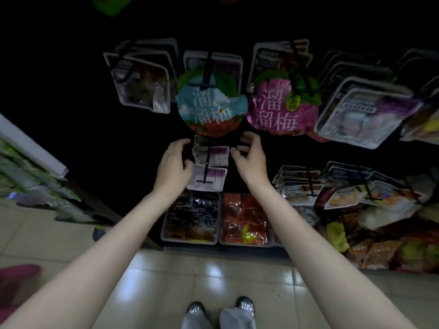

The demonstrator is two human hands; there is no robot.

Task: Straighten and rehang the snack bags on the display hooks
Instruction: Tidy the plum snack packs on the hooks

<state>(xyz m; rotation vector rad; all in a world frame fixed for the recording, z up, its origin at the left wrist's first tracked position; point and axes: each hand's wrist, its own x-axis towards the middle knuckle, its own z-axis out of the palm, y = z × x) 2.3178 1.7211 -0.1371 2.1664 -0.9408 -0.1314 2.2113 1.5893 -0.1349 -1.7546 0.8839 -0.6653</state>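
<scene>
A short stack of small purple-labelled snack bags point(210, 162) is hanging on a black display hook point(207, 160) in the middle of the rack, just below the blue plum bag point(211, 105) and above the floor bins point(190, 219). The stack is being flanked by both hands. The left hand point(174, 162) is being held at the left edge of the bags with its fingers curled inward; whether the edge is actually being pinched cannot be told. The right hand point(249, 155) is being held just beside the right edge, fingers loosely bent and parted, nothing being gripped.

The bags are being judged as light, thin and floppy, with slick, crinkly film that is likely to slide between fingertips. The stiffest part is probably the sealed header strip around the hang hole, so hold is best being taken there, at the top corners, rather than on the soft filled body. The front bag is sitting slightly askew
</scene>
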